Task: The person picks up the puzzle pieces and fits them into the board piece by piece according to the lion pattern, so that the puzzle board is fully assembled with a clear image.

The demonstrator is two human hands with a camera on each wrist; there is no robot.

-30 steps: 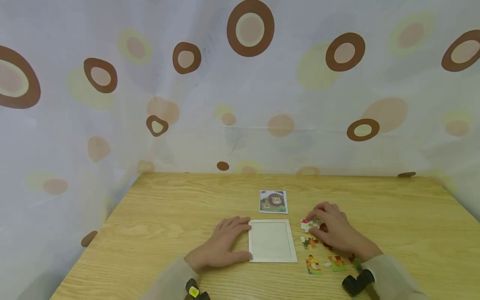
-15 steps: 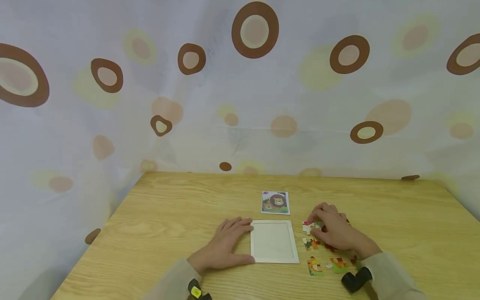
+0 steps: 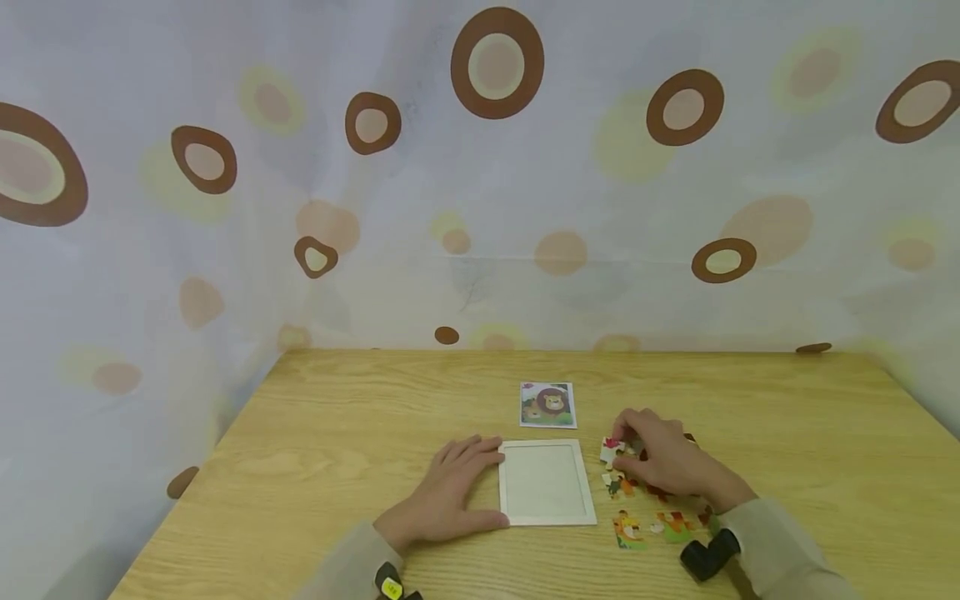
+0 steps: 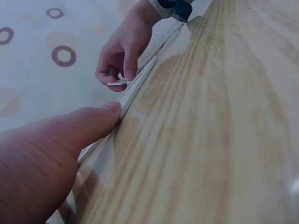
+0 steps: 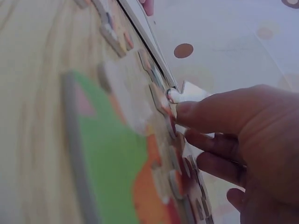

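My left hand point(image 3: 446, 500) rests at the left side of a white puzzle frame point(image 3: 540, 442), its thumb and fingertips touching the border. The left wrist view has the thumb point(image 4: 100, 120) against the frame's edge. To the right of the frame, my right hand point(image 3: 663, 457) pinches a white jigsaw puzzle piece point(image 3: 611, 448) with a pink mark between thumb and fingers. That piece is lifted off the table in the left wrist view. Several other puzzle pieces lie around and under this hand, including one with a yellow-orange animal point(image 3: 628, 531); the hand partly hides some.
Behind the frame lies a small picture card point(image 3: 547, 405) with a lion on it. Another orange-and-green piece point(image 3: 673, 527) is near the right wrist. The wooden table point(image 3: 360, 417) backs onto a patterned curtain point(image 3: 420, 192).
My right hand has shifted slightly left, and the pinched puzzle piece has tilted and come up a little. The left hand has stayed on the frame.
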